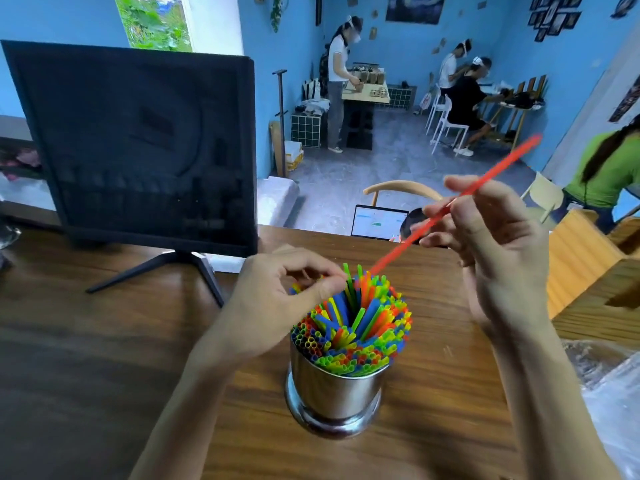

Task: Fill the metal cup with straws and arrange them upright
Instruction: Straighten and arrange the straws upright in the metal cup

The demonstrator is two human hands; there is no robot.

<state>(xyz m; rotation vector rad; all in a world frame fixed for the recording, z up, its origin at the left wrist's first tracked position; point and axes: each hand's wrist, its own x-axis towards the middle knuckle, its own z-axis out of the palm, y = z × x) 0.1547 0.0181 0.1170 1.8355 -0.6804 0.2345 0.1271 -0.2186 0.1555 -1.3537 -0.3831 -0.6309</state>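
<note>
Metal cup [334,389] seen on table [104,375], nearly packed with upright straws [353,327]. Gap at cup's centre held apart by left hand [277,299], fingers pinched on straws. Red straw [450,206] pinched by right hand [495,244] above cup, not yet inserted. Little judged left.

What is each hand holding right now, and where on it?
Right hand pinches the red straw near mid-length. Left hand pinches tops of straws in the metal cup.
</note>
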